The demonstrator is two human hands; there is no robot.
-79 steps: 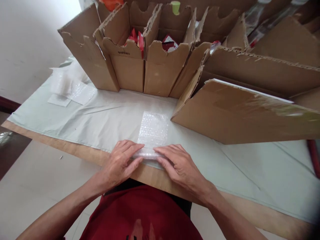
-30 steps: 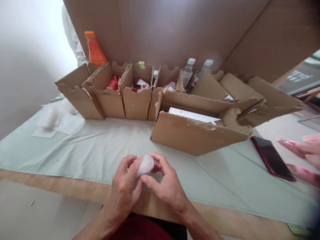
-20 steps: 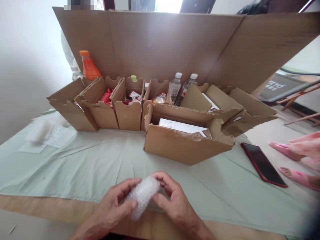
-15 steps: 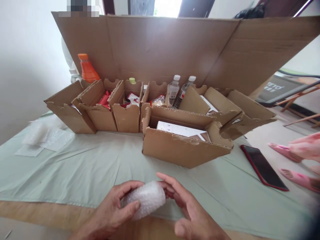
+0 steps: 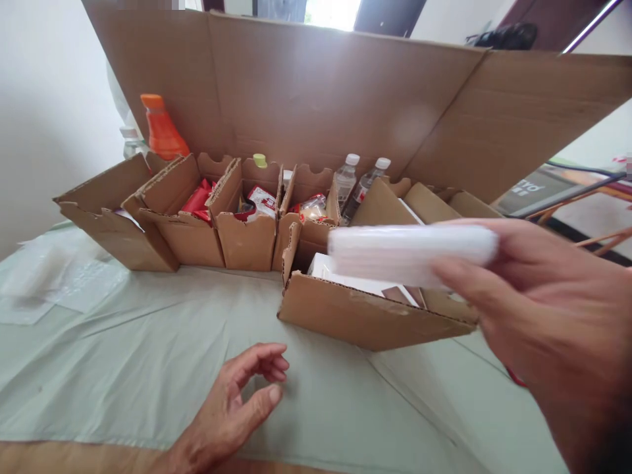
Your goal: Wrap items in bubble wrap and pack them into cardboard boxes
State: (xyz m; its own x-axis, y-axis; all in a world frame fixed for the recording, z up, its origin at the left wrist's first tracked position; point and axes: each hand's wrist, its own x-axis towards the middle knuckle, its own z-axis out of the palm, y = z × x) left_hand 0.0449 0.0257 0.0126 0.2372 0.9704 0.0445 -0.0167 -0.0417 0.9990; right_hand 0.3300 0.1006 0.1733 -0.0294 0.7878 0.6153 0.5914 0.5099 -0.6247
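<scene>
My right hand (image 5: 533, 303) grips a whitish roll of bubble wrap (image 5: 385, 253) at its right end, fingers behind and thumb in front. Motion blurs the roll, and whether anything is inside it cannot be seen. It is raised in front of the nearest cardboard box (image 5: 365, 322), covering part of a white carton (image 5: 320, 266) in that box. Low over the green cloth (image 5: 162, 368), my left hand (image 5: 241, 392) is open, fingers loosely curled and thumb apart, with nothing in it.
Behind stand several cardboard bins (image 5: 247, 243) with packets inside. An orange bottle (image 5: 162, 135) and two clear bottles (image 5: 365, 187) rise behind them, before a tall cardboard panel (image 5: 316, 99). Flat bubble-wrap sheets (image 5: 49, 276) lie at the left.
My right hand has taken the bubble-wrap roll out of my left hand and lifted it up and to the right. The left hand has let go and stays low. The view has shifted slightly.
</scene>
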